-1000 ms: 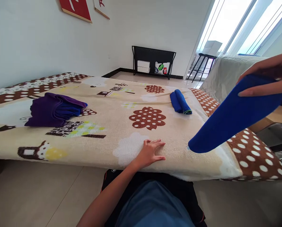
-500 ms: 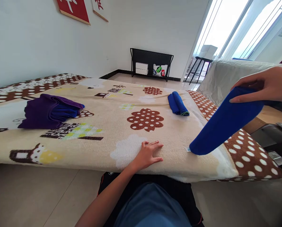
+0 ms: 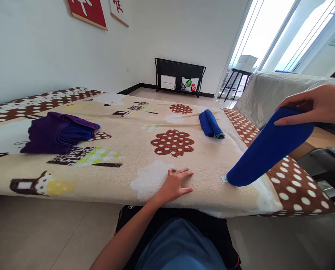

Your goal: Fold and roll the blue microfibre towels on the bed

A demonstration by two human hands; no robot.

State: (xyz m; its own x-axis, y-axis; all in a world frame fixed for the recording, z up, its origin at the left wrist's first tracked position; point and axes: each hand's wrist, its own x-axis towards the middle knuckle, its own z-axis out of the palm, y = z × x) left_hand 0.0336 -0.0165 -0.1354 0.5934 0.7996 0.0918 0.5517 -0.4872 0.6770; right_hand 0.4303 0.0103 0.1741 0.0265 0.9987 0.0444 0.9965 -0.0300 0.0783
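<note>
My right hand (image 3: 308, 105) pinches one end of a folded blue towel (image 3: 268, 150) at the right. The towel slants down to the left, its lower end by the blanket, where a small white label (image 3: 224, 179) sticks out. My left hand (image 3: 176, 184) rests on the patterned blanket (image 3: 133, 138) near its front edge, fingers spread, holding nothing. Farther back on the right lies a rolled or folded blue towel (image 3: 211, 123) with a green-edged end. On the left is a rumpled pile of purple and blue cloths (image 3: 56, 131).
A black metal rack (image 3: 180, 73) with white boxes stands against the far wall. Beyond the blanket's dotted brown border (image 3: 299, 183) are a plastic-covered piece of furniture (image 3: 271, 92) and a wooden surface (image 3: 327, 138). A black stool (image 3: 237, 82) bears boxes near the window.
My right hand and the blue towel have dropped very slightly. My left hand and the other cloths stay in place.
</note>
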